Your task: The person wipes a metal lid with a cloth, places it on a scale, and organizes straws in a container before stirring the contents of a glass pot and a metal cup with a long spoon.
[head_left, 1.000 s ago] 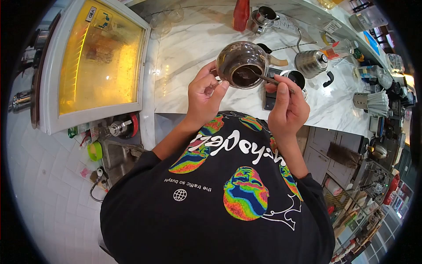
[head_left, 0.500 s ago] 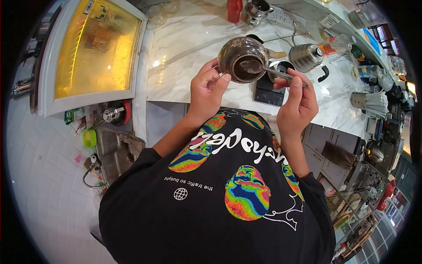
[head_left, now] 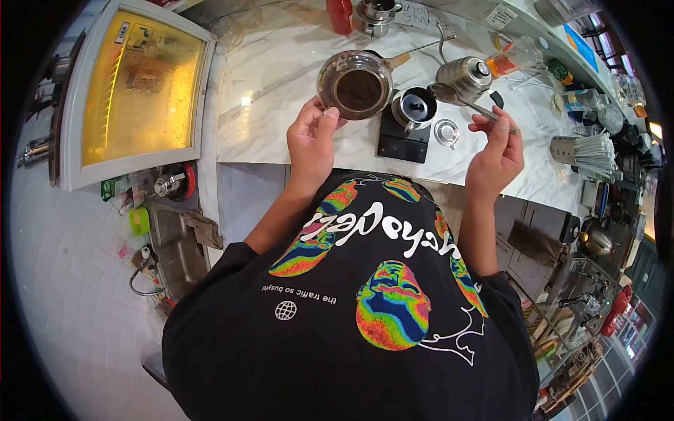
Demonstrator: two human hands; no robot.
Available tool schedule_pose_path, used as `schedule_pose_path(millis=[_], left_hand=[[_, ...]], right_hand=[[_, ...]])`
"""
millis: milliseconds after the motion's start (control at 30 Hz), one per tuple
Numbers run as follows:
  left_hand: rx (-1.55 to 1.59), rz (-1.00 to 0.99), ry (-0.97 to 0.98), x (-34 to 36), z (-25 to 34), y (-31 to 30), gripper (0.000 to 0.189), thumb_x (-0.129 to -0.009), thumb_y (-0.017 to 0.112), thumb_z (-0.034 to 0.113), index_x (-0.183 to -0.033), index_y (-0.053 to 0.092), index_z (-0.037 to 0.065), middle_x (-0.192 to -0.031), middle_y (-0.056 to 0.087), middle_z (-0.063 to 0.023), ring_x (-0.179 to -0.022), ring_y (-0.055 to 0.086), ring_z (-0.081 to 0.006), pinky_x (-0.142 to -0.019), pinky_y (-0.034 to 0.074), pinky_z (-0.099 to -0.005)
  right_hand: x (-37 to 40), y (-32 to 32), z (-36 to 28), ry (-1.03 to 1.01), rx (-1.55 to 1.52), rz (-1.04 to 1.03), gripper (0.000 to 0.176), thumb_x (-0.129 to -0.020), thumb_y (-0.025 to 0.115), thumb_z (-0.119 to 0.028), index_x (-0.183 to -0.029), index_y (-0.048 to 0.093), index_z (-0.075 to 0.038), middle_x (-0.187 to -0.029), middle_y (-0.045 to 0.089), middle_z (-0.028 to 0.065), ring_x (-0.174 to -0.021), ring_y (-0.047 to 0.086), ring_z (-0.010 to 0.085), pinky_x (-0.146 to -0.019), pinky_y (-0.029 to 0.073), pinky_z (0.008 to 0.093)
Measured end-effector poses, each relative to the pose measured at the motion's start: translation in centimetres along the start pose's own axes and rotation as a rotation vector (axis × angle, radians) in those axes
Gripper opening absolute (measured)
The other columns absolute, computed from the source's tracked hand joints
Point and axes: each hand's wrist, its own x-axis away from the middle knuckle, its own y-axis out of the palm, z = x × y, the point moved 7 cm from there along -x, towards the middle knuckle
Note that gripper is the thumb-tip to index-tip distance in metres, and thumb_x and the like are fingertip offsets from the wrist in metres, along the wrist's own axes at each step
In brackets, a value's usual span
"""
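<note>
My left hand (head_left: 314, 133) is closed round the side of a round glass jar (head_left: 330, 77), tilted so its mouth faces me. Dark brown ground coffee (head_left: 360, 92) shows inside. My right hand (head_left: 496, 151) pinches the handle of a metal spoon (head_left: 484, 112) between thumb and fingers. The spoon's bowl hangs clear of the jar, near the kettle; whether it carries coffee is hard to tell. Between my hands a metal cup (head_left: 425, 116) with a dark inside stands on a black scale (head_left: 402, 146). A small round metal lid (head_left: 446, 132) lies beside it.
A gooseneck kettle (head_left: 460, 76) stands behind the spoon. Farther back are a red bottle (head_left: 340, 15) and another metal cup (head_left: 378, 15). A holder of white straws (head_left: 593, 152) is at the right. A yellow-lit glass door (head_left: 144, 84) and a sink (head_left: 175, 252) lie left.
The spoon has come out of the jar's mouth and moved right with my right hand. My left hand and the jar have shifted slightly left. The cup, scale and lid are now more exposed.
</note>
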Motion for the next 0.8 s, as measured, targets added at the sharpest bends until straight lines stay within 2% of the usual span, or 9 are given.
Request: schedule_pose_path(millis=[167,233,267,367,400,500,600,700,800], left_hand=[[-0.019,0.040,0.023,0.9,-0.6,1.0,0.019,-0.106,0.055,0.008,-0.093,0.062,-0.005,-0.138,0.059,-0.0175,-0.115,0.066,-0.0211,-0.099,0.059,-0.0415],[-0.052,0.050,0.030,1.3,-1.0,1.5,0.020,-0.107,0.052,0.008,-0.095,0.062,-0.005,-0.137,0.061,-0.0166,-0.116,0.066,-0.0214,-0.101,0.058,-0.0436],[-0.064,0.057,0.040,1.5,-1.0,1.7,0.021,-0.107,0.052,0.008,-0.093,0.061,-0.004,-0.137,0.060,-0.0169,-0.115,0.066,-0.0216,-0.100,0.059,-0.0434],[-0.092,0.081,0.062,1.9,-1.7,1.7,0.023,-0.107,0.052,0.008,-0.088,0.059,-0.003,-0.137,0.060,-0.0182,-0.114,0.066,-0.0219,-0.099,0.059,-0.0429],[-0.098,0.085,0.068,2.1,-2.0,1.8,0.024,-0.107,0.053,0.008,-0.086,0.058,-0.002,-0.137,0.059,-0.0186,-0.114,0.066,-0.0219,-0.099,0.060,-0.0428],[-0.094,0.101,0.051,2.1,-2.3,2.3,0.025,-0.106,0.054,0.008,-0.082,0.054,0.000,-0.138,0.058,-0.0197,-0.116,0.066,-0.0227,-0.099,0.060,-0.0428],[-0.105,0.100,0.077,1.9,-2.0,3.3,0.025,-0.106,0.055,0.007,-0.081,0.052,0.000,-0.139,0.058,-0.0200,-0.118,0.065,-0.0233,-0.099,0.060,-0.0423],[-0.050,0.060,0.167,1.8,-1.7,4.3,0.025,-0.101,0.063,0.005,-0.080,0.053,-0.001,-0.143,0.056,-0.0220,-0.119,0.063,-0.0227,-0.098,0.052,-0.0348],[-0.075,0.030,0.212,2.0,-1.3,5.1,0.026,-0.098,0.064,0.004,-0.077,0.050,0.000,-0.142,0.055,-0.0243,-0.125,0.059,-0.0242,-0.101,0.048,-0.0343]], right_hand=[[0.6,0.9,5.0,-0.171,0.187,-0.212,0.016,-0.103,0.060,-0.004,-0.114,0.071,0.001,-0.095,0.076,0.0119,-0.080,0.069,0.0172,-0.077,0.053,0.0290],[1.2,2.3,3.4,-0.589,0.500,-0.416,0.018,-0.096,0.067,0.000,-0.114,0.072,-0.001,-0.093,0.075,0.0111,-0.084,0.069,0.0232,-0.078,0.053,0.0341],[1.4,2.2,3.0,-0.661,0.515,-0.438,0.016,-0.100,0.064,0.001,-0.114,0.071,0.000,-0.096,0.074,0.0153,-0.085,0.071,0.0210,-0.079,0.056,0.0298],[0.8,0.8,2.0,-0.571,0.386,-0.376,0.016,-0.101,0.060,0.003,-0.114,0.070,0.002,-0.095,0.074,0.0154,-0.085,0.071,0.0204,-0.078,0.057,0.0297],[0.3,0.2,1.6,-0.474,0.312,-0.328,0.020,-0.093,0.066,0.006,-0.112,0.072,0.000,-0.093,0.074,0.0120,-0.085,0.069,0.0262,-0.078,0.054,0.0351],[-0.5,-1.1,-1.3,-0.382,0.093,-0.228,0.017,-0.102,0.056,0.003,-0.114,0.067,0.008,-0.095,0.073,0.0173,-0.083,0.071,0.0223,-0.077,0.055,0.0313],[-0.8,-1.3,-4.1,-0.387,0.030,-0.237,0.020,-0.104,0.052,0.000,-0.116,0.065,0.010,-0.094,0.074,0.0192,-0.084,0.072,0.0235,-0.085,0.054,0.0357],[-0.5,-0.4,-5.6,-0.484,0.035,-0.333,0.021,-0.104,0.052,-0.001,-0.116,0.066,0.009,-0.090,0.074,0.0194,-0.084,0.072,0.0258,-0.095,0.050,0.0417],[-0.1,1.4,-6.1,-0.576,0.025,-0.512,0.025,-0.107,0.049,-0.005,-0.122,0.062,0.011,-0.090,0.075,0.0188,-0.083,0.073,0.0244,-0.103,0.048,0.0462]])
